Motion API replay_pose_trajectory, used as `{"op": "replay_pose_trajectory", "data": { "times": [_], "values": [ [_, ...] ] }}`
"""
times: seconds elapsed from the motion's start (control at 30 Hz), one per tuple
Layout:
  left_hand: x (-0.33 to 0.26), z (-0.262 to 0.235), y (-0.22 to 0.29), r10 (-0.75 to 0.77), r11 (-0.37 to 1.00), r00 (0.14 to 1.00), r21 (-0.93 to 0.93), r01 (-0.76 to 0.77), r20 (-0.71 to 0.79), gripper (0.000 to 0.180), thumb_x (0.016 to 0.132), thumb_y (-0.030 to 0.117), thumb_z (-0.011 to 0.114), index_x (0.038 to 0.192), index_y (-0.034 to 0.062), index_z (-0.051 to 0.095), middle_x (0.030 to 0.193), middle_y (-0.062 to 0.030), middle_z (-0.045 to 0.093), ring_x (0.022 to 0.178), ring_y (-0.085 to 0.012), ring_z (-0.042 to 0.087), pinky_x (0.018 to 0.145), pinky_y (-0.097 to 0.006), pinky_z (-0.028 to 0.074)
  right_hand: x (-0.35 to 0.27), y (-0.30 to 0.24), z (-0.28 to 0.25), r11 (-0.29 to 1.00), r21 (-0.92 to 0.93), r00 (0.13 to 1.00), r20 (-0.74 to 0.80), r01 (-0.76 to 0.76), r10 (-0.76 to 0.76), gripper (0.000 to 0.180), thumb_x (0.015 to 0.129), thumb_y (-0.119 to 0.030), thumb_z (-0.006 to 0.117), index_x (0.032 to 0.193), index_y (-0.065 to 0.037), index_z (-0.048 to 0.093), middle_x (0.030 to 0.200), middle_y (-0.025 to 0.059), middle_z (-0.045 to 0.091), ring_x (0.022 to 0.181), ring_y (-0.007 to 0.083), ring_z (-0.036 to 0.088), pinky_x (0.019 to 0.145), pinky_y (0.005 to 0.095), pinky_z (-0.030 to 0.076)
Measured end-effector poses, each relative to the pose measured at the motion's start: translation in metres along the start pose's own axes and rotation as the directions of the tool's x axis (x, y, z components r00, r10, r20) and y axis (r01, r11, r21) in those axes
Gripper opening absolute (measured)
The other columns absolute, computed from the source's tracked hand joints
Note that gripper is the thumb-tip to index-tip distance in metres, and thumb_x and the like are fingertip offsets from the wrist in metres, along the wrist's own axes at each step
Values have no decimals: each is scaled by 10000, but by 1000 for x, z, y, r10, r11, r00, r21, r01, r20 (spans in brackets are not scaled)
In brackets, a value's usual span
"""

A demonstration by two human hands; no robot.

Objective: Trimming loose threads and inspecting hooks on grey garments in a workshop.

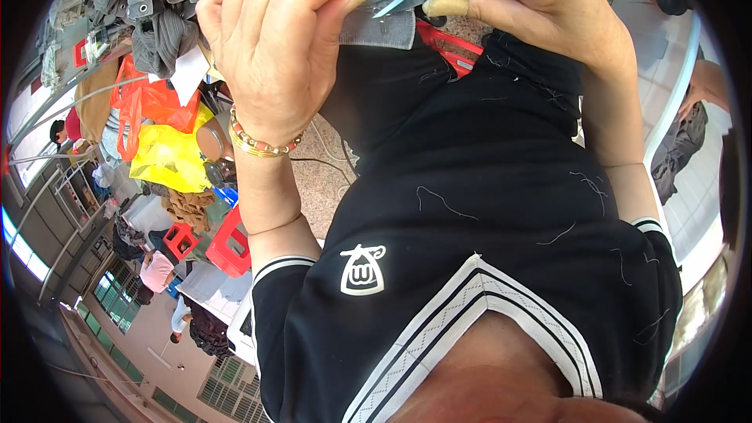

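Note:
My left hand [270,47] is closed in a pinch at the upper middle, on the edge of a grey ribbed garment [380,31] lying across my lap. Between my two hands are the blades of small thread snips [401,1], close to the cloth and pointing toward my left fingertips. My right hand [540,4] grips these snips between thumb and fingers, with tan tape wrapped on the thumb. The handle is mostly hidden by my fingers. Whether the blades touch a thread I cannot tell.
More grey garments [160,4] are heaped at the upper left. Below them hang a red plastic bag [168,106] and a yellow bag [176,153]. Red stools [229,244] stand further left, with other people beyond. A white table [666,55] curves along my right.

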State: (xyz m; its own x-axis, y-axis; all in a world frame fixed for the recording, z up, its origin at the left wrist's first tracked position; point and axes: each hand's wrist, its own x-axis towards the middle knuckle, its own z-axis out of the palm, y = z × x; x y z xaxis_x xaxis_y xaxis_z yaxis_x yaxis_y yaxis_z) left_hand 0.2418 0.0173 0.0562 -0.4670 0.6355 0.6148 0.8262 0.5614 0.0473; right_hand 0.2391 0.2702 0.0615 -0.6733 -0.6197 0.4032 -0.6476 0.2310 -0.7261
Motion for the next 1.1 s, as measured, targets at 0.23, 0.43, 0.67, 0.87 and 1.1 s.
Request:
{"op": "replay_pose_trajectory", "data": {
  "times": [0.23,0.43,0.67,0.87,1.1],
  "values": [
    [3,-6,5,-16,1000,996,20,15,84,66,861,84,687,908,78,640,856,-16,680,819,-202,627,884,-356,433,3,-4,-3,998,-51,999,-6,35,-35,271,790,-113,755,1042,-27,703,828,80,585,700,224,590,583,313,455],
    [-5,-6,14,-264,924,963,-300,239,-45,82,914,35,621,982,-11,623,1081,-147,642,977,-195,599,895,-291,444,7,14,14,946,65,924,-246,317,-293,297,785,-109,762,1064,-27,703,830,78,584,690,205,592,579,299,451],
    [-6,-10,24,-505,747,859,-542,384,-87,101,933,4,587,1021,-34,621,1185,-159,602,1046,-164,598,928,-256,453,9,0,14,999,52,988,-157,10,-2,327,791,-94,756,1104,-28,687,838,75,576,701,192,588,594,284,456],
    [-9,-16,13,-553,653,833,-618,438,7,101,925,0,597,1008,-32,644,1196,-153,612,1022,-148,604,924,-250,453,19,2,23,994,98,989,-144,45,-31,325,808,-105,748,1107,-2,674,835,85,565,723,196,577,617,283,455],
    [-1,-23,1,-504,638,857,-620,457,113,107,934,18,581,999,-33,649,1151,-145,639,1005,-135,594,895,-232,431,23,7,23,987,160,992,-129,31,-10,314,825,-102,739,1111,10,676,833,82,572,731,185,568,629,287,448]
  ]
}}
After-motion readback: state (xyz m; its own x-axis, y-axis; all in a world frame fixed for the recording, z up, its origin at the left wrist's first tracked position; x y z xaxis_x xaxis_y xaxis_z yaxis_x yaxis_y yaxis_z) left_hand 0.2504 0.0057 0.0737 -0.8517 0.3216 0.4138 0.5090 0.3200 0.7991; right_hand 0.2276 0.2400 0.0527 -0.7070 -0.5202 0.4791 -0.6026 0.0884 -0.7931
